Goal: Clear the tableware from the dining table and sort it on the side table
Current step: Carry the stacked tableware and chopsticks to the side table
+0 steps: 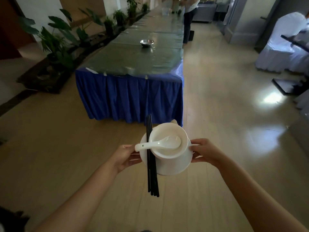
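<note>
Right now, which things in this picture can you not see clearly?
- Head view: the plate is mostly covered by the bowl, so other items between them cannot be told.
- A pale piece behind the bowl's far rim is hidden; unidentifiable.
- The fingertips of the left hand and right hand go under the plate.
- The metal bowl is too small to see contents.
</note>
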`<action>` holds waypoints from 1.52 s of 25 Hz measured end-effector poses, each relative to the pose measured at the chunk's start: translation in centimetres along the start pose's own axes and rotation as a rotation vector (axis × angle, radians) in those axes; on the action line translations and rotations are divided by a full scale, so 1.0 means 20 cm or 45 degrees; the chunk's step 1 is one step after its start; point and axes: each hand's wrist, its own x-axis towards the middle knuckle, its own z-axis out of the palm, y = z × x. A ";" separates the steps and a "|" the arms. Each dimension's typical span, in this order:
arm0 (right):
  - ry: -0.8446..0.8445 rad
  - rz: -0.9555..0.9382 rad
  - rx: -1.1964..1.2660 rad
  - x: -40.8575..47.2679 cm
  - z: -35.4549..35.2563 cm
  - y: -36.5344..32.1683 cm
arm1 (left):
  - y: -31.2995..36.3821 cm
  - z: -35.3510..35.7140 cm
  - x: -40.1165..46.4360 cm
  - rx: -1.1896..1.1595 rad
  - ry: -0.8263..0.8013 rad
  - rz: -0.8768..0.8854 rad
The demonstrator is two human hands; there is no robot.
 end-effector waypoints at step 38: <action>-0.920 -0.080 -0.358 4.37 -1.45 -1.84 | 1.94 0.95 3.38 -0.613 0.990 0.200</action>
